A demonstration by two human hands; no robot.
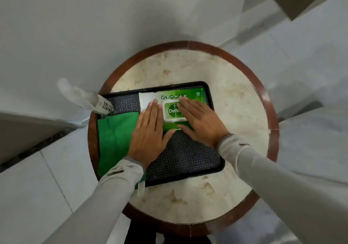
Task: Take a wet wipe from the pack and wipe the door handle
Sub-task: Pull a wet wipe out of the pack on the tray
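A green wet wipe pack (pixel 173 110) with a white-rimmed lid lies flat at the back of a black tray (pixel 218 161). My left hand (pixel 148 130) rests palm down on the pack's left part, fingers together and flat. My right hand (pixel 201 121) lies flat over the pack's right part, covering the lid's right edge. Neither hand grips anything. The lid looks closed and no wipe shows. No door handle is in view.
The tray sits on a round marble-topped table (pixel 235 97) with a brown wooden rim. A folded green cloth (pixel 114 138) lies in the tray's left part. A clear spray bottle (pixel 84 98) stands at the tray's back left corner. Pale walls and tiled floor surround the table.
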